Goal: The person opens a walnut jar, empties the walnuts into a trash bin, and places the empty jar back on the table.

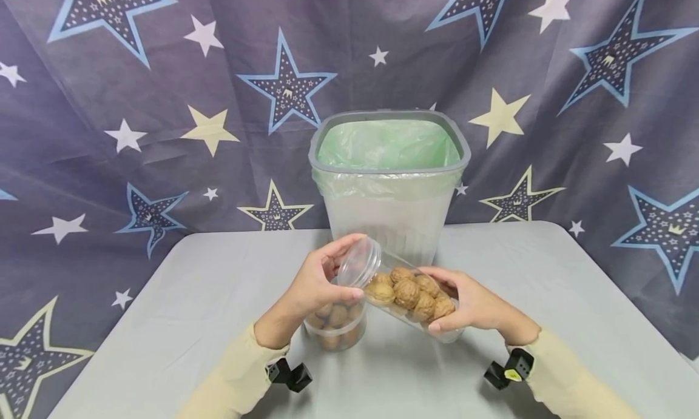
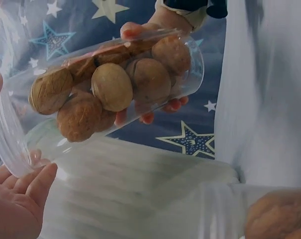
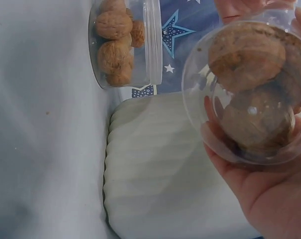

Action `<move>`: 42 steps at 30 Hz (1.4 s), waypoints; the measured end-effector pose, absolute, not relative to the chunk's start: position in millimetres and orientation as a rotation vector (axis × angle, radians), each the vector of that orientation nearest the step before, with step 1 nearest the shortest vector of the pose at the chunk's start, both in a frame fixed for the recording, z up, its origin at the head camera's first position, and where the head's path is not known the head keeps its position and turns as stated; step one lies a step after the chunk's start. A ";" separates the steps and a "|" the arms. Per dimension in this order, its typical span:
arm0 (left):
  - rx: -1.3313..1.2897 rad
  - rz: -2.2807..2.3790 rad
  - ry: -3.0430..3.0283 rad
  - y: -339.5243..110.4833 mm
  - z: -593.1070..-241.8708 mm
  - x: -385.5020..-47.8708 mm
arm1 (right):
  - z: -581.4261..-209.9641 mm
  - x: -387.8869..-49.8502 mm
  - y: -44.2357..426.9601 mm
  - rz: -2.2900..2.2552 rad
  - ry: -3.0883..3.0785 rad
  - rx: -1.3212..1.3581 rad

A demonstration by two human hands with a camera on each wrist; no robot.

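Star-printed cloth (image 1: 349,82) hung behind a pale counter (image 1: 568,310). Both grips were clamped: the left hand (image 1: 319,279) had its thumb and fingers on opposite sides of a clear lid (image 1: 360,262), and the right hand (image 1: 472,304) was wrapped round the lower part of the jar (image 1: 392,260). The jar hung in the air on the person's side of the bin (image 1: 388,219), tilted, its lid end raised to the left and its base dropped to the right. Walnuts (image 1: 406,293) lay heaped inside, and the lid seemed to sit over the mouth. A second jar (image 1: 335,331), also with walnuts, stood upright in front of the bin's left part, just below the left hand, which hid some of it. A green bag (image 1: 388,143) lined the bin and hung over its rim.

The step in hand looked like working the lid, though whether it was coming off or going on I could not tell. Next, it seemed, the right hand needed to steady the jar while the left turned, pulled or pressed the lid. With the lid off, a steeper tip towards the mouth could have spilled the walnuts.
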State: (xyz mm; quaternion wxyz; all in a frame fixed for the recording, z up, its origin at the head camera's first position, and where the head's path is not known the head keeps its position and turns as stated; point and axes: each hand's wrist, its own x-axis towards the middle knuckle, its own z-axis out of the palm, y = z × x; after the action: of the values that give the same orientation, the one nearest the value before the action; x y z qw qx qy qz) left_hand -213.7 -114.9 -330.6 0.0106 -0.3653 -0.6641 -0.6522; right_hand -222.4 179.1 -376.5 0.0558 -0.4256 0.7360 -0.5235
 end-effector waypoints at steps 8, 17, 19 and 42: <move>-1.095 -2.062 -2.043 -112.5 -333.0 -209.6 | -377.6 -222.1 179.0 -1.590 2.221 -1.261; -1.095 -2.060 -2.049 -111.7 -335.0 -210.4 | -376.8 -220.8 178.1 -1.589 2.231 -1.256; -1.099 -2.061 -2.049 -111.9 -335.0 -210.1 | -377.0 -220.7 177.8 -1.591 2.234 -1.263; -0.851 -2.054 -2.121 -113.8 -336.6 -207.3 | -379.1 -220.0 165.4 -1.491 2.558 -1.268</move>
State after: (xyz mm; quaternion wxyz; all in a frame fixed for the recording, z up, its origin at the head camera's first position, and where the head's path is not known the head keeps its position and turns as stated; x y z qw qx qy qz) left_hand -207.3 -113.8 -336.6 0.0345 -0.2768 -0.6898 -0.6681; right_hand -220.0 165.4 -379.1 -0.0395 -0.3933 0.7937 -0.4624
